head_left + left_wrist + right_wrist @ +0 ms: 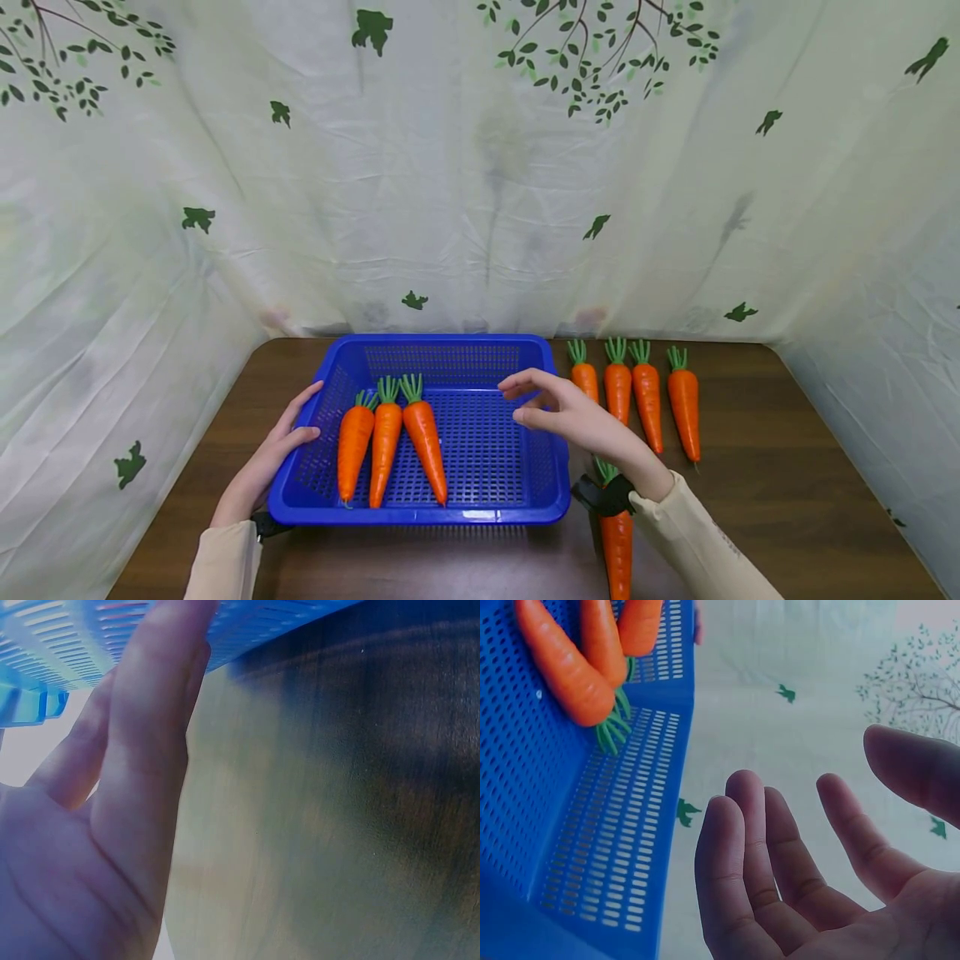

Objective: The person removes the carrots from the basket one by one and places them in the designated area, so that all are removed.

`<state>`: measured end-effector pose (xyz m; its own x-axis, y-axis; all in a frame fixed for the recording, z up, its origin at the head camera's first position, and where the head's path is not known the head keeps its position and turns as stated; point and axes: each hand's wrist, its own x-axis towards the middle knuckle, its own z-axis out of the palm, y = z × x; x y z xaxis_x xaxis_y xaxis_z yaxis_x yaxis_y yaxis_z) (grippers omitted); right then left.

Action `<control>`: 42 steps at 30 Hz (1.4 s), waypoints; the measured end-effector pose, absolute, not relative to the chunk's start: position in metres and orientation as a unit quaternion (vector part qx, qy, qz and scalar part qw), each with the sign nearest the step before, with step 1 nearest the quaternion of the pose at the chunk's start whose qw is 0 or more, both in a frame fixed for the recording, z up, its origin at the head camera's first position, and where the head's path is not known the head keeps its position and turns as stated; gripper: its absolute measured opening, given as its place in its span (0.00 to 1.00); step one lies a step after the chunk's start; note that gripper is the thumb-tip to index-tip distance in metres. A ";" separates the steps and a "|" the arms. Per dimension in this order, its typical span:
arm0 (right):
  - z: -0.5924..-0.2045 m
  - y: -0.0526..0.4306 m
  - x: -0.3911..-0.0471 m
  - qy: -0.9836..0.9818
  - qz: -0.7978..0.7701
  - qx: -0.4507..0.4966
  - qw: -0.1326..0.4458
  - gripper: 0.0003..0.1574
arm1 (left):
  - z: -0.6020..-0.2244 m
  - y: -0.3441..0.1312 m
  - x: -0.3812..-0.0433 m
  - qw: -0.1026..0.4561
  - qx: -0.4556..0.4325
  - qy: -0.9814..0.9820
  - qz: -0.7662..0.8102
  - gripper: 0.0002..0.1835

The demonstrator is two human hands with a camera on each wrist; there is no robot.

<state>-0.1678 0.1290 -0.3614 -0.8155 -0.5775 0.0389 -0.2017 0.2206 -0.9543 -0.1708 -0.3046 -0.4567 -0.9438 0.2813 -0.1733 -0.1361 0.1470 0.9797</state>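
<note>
My left hand (pixel 262 471) holds the left side of the blue basket (pixel 420 517), thumb and a fingertip on its rim. In the left wrist view, long fingers (pixel 142 742) run up against its slotted outer wall. Three orange carrots (pixel 386 454) with green tops lie side by side in the basket's left half. My right hand (pixel 570 412) is over the basket's right side, empty, with fingers loosely bent and the thumb apart. The right wrist view shows its spread fingers (pixel 720 877) beside the basket wall, with the carrots (pixel 566 667) beyond.
Several carrots (pixel 684 408) lie in a row on the brown table (pixel 765 467), right of the basket. Another carrot (pixel 617 554) lies nearer the front, partly under the right wrist's black strap (pixel 603 497). A pale leaf-printed curtain (pixel 450 208) hangs behind and at both sides.
</note>
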 end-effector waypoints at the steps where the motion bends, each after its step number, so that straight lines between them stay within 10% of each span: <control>1: -0.361 0.127 -0.170 0.763 -0.571 -0.255 0.167 0.23 | -0.457 -0.305 -0.171 0.160 0.049 0.741 0.651 0.35; 42: -0.403 0.037 -0.215 0.718 -0.624 -0.191 0.242 0.27 | -0.458 -0.305 -0.172 0.157 0.047 0.745 0.647 0.35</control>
<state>-0.2153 0.0368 -0.4029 -0.8102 -0.5758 -0.1096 0.0284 0.1483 -0.9885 -0.1721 -0.3052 -0.4579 -0.9464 0.2733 -0.1722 -0.1322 0.1585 0.9785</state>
